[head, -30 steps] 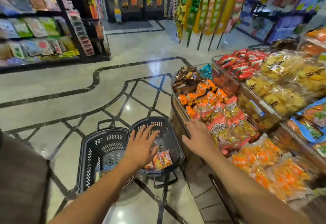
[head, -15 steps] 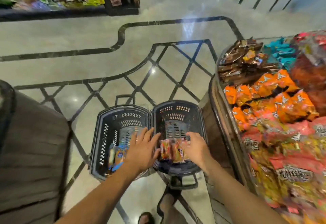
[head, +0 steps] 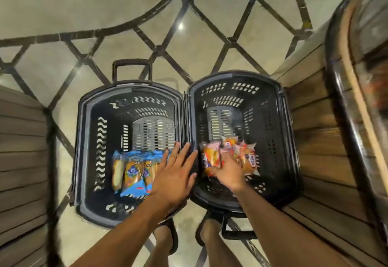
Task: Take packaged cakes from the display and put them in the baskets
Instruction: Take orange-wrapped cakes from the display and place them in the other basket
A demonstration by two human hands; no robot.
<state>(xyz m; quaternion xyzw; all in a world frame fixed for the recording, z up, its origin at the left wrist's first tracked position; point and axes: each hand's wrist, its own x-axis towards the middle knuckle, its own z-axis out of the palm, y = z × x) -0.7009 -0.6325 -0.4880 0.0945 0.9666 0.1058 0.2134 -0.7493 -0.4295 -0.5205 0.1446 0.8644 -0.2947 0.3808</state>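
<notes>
Two black baskets stand side by side on the floor. The left basket (head: pixel 84 140) holds blue-wrapped cake packs (head: pixel 132 174) at its near end. In the right basket (head: pixel 291 140) lie pink and orange cake packs (head: pixel 248 159). My left hand (head: pixel 174 178) hovers flat over the rims where the baskets meet, fingers spread, holding nothing. My right hand (head: pixel 228 174) is down inside the right basket, with its fingers curled over a pink cake pack among the others. The display's cakes are blurred at the far right edge.
The wooden side of the display stand (head: pixel 315 140) presses close to the right basket, its dark rim (head: pixel 340 98) above. A slatted wooden unit (head: pixel 21 161) stands at the left. My sandalled feet (head: pixel 168 237) are just behind the baskets. The left basket's handle (head: pixel 131 65) sticks out on the far side.
My view has tipped down from the display to the baskets. My right hand moved from the display's pink packs into the right basket. My left hand stayed over the basket rims.
</notes>
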